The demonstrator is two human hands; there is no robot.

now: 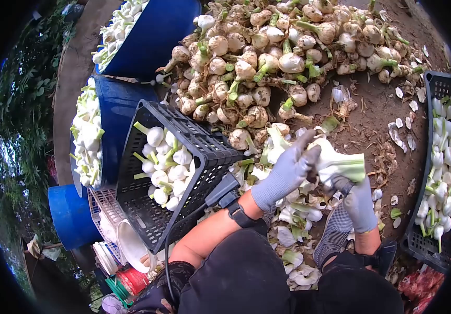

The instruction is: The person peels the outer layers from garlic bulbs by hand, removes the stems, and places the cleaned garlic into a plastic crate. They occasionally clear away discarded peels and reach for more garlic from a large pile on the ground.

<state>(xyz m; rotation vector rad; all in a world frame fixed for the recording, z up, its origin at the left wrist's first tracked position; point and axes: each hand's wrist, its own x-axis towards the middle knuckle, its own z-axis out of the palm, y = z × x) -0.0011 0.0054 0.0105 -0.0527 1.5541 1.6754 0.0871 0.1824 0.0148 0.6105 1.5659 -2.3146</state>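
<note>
Both my hands wear grey gloves. My right hand [355, 201] grips a pale, peeled garlic bulb [338, 162] by its green stem end. My left hand [289, 170] lies against the bulb's left side, fingers stretched up along its skin. Under the hands lies a heap of white and green peelings [296, 238] on the soil. A large pile of unpeeled, dirty garlic bulbs [267, 57] spreads just beyond the hands.
A tilted black plastic crate [204, 144] with peeled bulbs stands left of my hands. Another black crate [432, 83] of peeled garlic sits at the right. Blue tubs [118, 112] of peeled bulbs stand at the upper left. My dark-clothed knees fill the bottom.
</note>
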